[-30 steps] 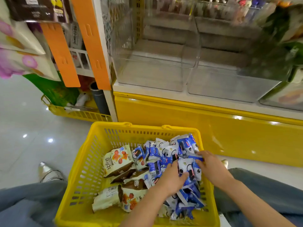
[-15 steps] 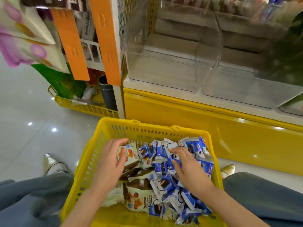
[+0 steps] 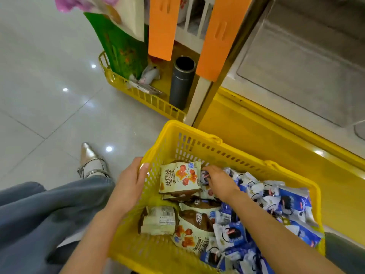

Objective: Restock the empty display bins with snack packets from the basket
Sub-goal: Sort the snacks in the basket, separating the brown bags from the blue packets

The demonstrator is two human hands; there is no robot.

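Note:
A yellow plastic basket (image 3: 197,136) stands on the floor between my knees. It holds cream snack packets with red cubes (image 3: 179,177) on its left side and several blue-and-white snack packets (image 3: 286,204) heaped on its right. My left hand (image 3: 129,182) grips the basket's left rim, thumb over the edge. My right hand (image 3: 219,180) reaches into the basket with its fingers curled on a small blue packet (image 3: 204,177) beside the top cream packet. A clear display bin (image 3: 296,76) with nothing inside sits on the shelf at upper right.
The shelf's yellow base (image 3: 276,155) runs behind the basket. To the left stand a second yellow basket (image 3: 138,93) with a green bag, a dark cylinder flask (image 3: 180,84) and orange hanging strips (image 3: 162,26). My silver shoe (image 3: 90,161) rests on the tiled floor.
The view has swung down and left. My left hand has come out of the packets and onto the basket's left rim. My right hand has moved left to a packet by the cream one.

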